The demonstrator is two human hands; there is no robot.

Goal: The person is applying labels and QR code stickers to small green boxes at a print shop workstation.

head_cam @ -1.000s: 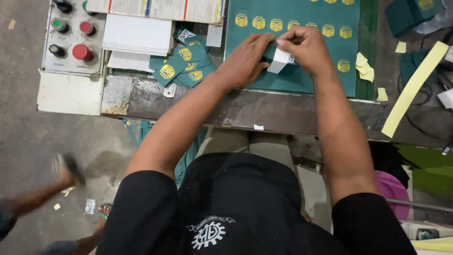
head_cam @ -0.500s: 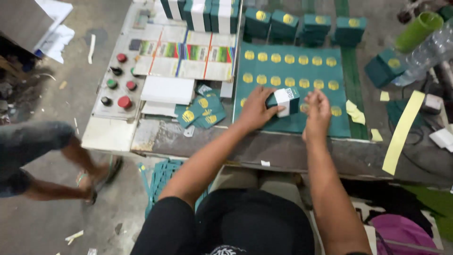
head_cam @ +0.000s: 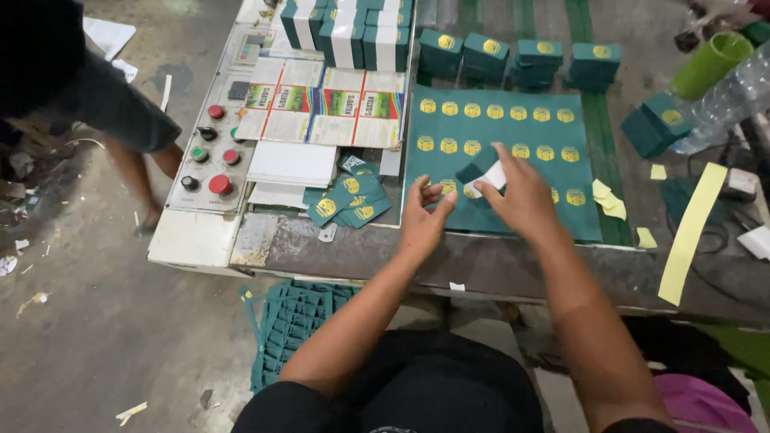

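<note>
Concrete floor | metal bench (head_cam: 513,269) | right hand (head_cam: 517,196) fingers pinching small box (head_cam: 484,174) | left hand (head_cam: 423,220) fingers spread

Dark green sheet (head_cam: 497,216) patterned with gold round emblems (buttons (head_cam: 218,184) red).
</note>
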